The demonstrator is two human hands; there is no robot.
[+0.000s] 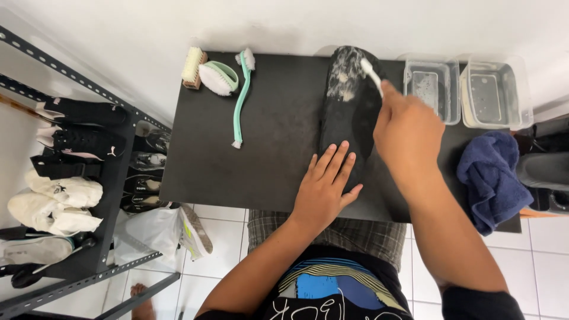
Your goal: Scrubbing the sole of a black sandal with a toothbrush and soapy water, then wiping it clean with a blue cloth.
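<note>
Table (261, 148): matt black top, smooth, faint grey smears. Shoe (347, 112): black, matt, rough-looking surface, patch of white foam near its far end. Brush (371, 74) in right hand (409, 133): white plastic handle. Left hand (325, 186) bare on the shoe. Long brush (241, 101): mint-green plastic, smooth, white bristles. Oval brush (218, 77): same green plastic, white bristles. Block brush (192, 67): wooden back, pale bristles. Two tubs (468, 89): clear plastic, glossy, wet inside. Towel (489, 178): blue cloth, soft nap, crumpled. Rack (89, 178): dark perforated metal, matt. Floor (551, 255): white glossy tile.
</note>
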